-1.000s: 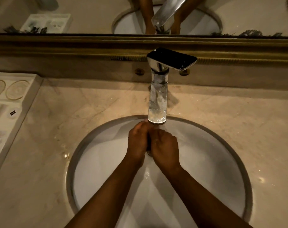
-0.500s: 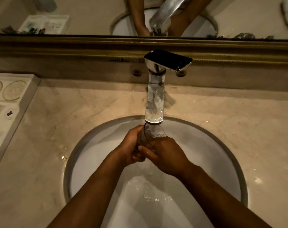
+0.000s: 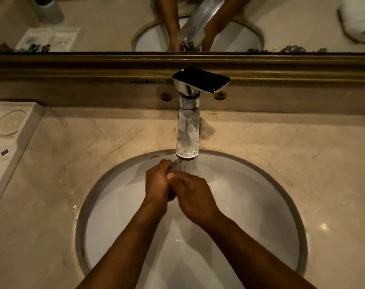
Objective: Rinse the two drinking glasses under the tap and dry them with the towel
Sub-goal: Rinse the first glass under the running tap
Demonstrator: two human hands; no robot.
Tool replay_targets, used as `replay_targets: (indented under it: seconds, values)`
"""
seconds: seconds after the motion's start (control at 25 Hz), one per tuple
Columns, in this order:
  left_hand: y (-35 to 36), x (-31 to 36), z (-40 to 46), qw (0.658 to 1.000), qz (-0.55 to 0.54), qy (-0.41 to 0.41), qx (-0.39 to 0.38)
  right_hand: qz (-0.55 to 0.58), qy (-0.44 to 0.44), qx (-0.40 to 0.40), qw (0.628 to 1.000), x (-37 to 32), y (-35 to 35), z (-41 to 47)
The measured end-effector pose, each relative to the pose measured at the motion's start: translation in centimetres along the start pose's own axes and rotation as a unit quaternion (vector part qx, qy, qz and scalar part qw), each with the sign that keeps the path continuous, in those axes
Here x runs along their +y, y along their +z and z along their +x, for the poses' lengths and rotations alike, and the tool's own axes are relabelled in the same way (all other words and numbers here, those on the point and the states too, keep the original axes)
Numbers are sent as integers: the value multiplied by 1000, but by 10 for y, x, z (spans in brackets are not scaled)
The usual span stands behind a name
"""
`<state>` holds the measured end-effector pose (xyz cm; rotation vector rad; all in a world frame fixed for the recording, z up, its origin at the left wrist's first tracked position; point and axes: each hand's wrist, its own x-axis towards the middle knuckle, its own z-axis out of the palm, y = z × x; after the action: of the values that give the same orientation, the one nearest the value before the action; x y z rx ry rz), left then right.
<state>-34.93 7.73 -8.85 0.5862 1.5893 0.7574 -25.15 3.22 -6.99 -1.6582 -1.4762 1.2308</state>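
A clear drinking glass (image 3: pixel 184 166) sits right under the spout of the chrome tap (image 3: pixel 188 140), over the white sink (image 3: pixel 250 195). My left hand (image 3: pixel 158 182) wraps it from the left and my right hand (image 3: pixel 193 193) grips it from the right, thumb across the front. Most of the glass is hidden by my fingers. A rolled white towel (image 3: pixel 358 21) shows only as a reflection in the mirror at the top right. No second glass is in sight.
A white amenity tray (image 3: pixel 10 130) lies on the marble counter (image 3: pixel 73 155) at the left. A gilt mirror frame (image 3: pixel 94 65) runs along the back, behind the tap's dark flat lever (image 3: pixel 202 79). Water drops lie on the counter left of the sink.
Half a second ago the glass was tipped with its mouth showing and water splashed in the basin; now both hands have closed over it again just beneath the spout.
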Motion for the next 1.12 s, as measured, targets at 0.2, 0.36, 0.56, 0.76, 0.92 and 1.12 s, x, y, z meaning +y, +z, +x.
replay_targets:
  seconds: [0.2, 0.36, 0.56, 0.76, 0.92, 1.12]
  values:
    - [-12, 1, 3, 970, -44, -176, -159, -249, -209, -111, 939, 18, -34, 13]
    - [-17, 1, -8, 923, -116, -246, -272, -214, -291, 17, 932, 21, -45, 8]
    - [-5, -13, -9, 926, -235, -191, -225, 108, -75, 75, 989, 22, -21, -15]
    - [4, -27, -14, 991, -76, -11, -106, 192, 53, 75, 977, 31, -11, -17]
    - [9, -29, -21, 997, -37, 11, -64, 149, 114, 30, 982, 29, -18, -9]
    - [5, -30, -19, 965, -210, -106, -115, 96, 156, 30, 983, 20, -15, -15]
